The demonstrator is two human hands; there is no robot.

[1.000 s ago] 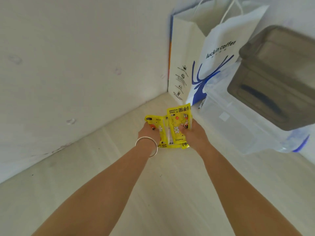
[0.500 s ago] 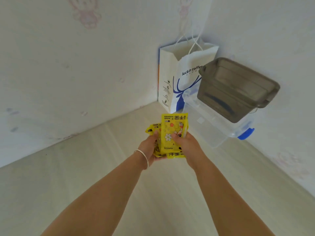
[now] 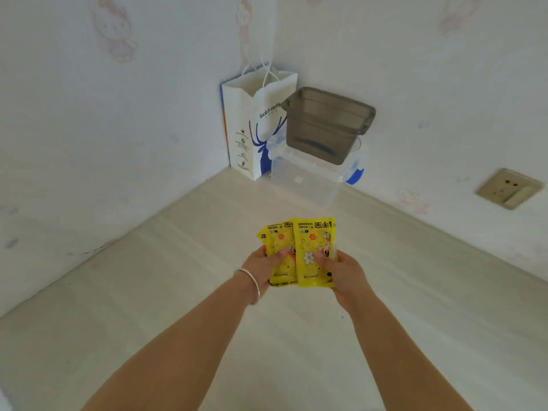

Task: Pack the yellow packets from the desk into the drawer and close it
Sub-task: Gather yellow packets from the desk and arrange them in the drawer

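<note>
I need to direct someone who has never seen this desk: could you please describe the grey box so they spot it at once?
Look to the far corner where the two walls meet, beside the white paper bag. The grey box sits on a clear container there. It is the only smoky, dark, see-through tub.

Bare desk (image 3: 184,292) lies open; paper bag (image 3: 252,129) and seemingly stacked boxes (image 3: 323,134) crowd the far corner.

Legible text, as we read it: yellow packets (image 3: 299,250), top edges, upside-down to us: "HAND WARMER" w/ large CJK chars beside it; near bottom edges, "MANYUJIA". White paper bag (image 3: 255,129), side panel: "luckin coffe", last letter cut off by grey box. Bag's small print: illegible.
</note>
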